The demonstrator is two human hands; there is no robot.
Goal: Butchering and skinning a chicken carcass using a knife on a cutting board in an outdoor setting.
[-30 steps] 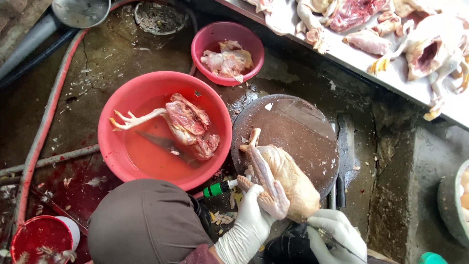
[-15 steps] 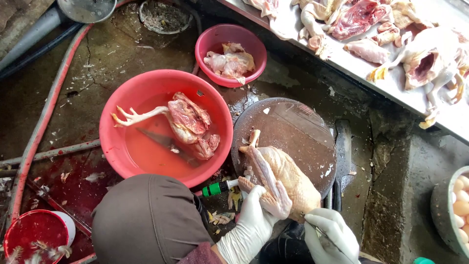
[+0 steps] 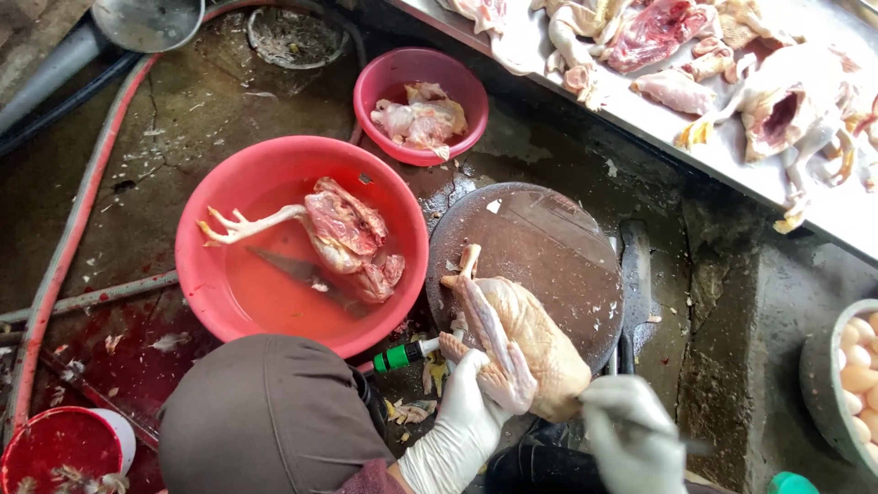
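Head view, bird in hand: we see a whole plucked chicken (image 3: 526, 343) lying on the near edge of the round wooden chopping block (image 3: 540, 247), its leg pointing toward the block's middle.
Head view, left hand: our gloved left hand (image 3: 471, 402) is closed around the wing side of the chicken at the block's near edge, pinning it down.
Head view, right hand: our gloved right hand (image 3: 631, 434) is blurred just beside the bird's rear end; it seems curled around a thin knife handle, but we cannot tell the grip for sure.
Head view, done so far: we judge one bird already opened, since a gutted carcass (image 3: 343, 238) with its foot sticking out lies in pink water in the large red basin (image 3: 219, 274), left of the block; a knife blade lies under the water beside it.
Head view, offal: the small red bowl (image 3: 384, 87) beyond the basin holds pale innards.
Head view, finished stock: several dressed birds (image 3: 768, 101) lie on the metal counter along its near edge.
Head view, left to do: the chicken on the block looks uncut, so we judge its opening and cleaning not yet begun.
Head view, surroundings: a green hose nozzle (image 3: 402, 355) lies between basin and block.
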